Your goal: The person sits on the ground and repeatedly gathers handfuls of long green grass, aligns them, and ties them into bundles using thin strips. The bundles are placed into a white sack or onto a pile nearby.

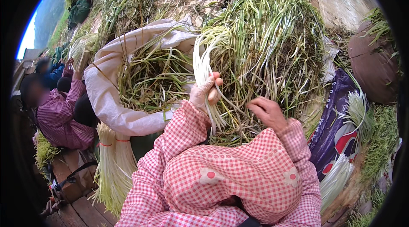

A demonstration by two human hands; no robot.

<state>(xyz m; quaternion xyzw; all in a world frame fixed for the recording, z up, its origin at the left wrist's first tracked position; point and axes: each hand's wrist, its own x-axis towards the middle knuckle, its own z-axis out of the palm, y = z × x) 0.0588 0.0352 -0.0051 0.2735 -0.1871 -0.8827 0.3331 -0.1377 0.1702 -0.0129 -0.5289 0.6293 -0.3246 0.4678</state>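
Left hand (206, 92) closed round a slim bunch of pale stalks (203, 61), held up between the open white sack (104, 80) and the big heap (272, 43)! Right hand (269, 114) just beside, over the heap's near edge, fingers drawn in narrow; whether a strand is pinched there, I can't tell. And the tally? Pale bundles (111, 163) below the sack, two red ties showing: those look finished. Two more bunches lie off right, by the purple bag (317, 139). The sack holds tangled greens (155, 80). Plenty left, I'd judge: that heap is broad, and the bunch in hand looks only part-built.
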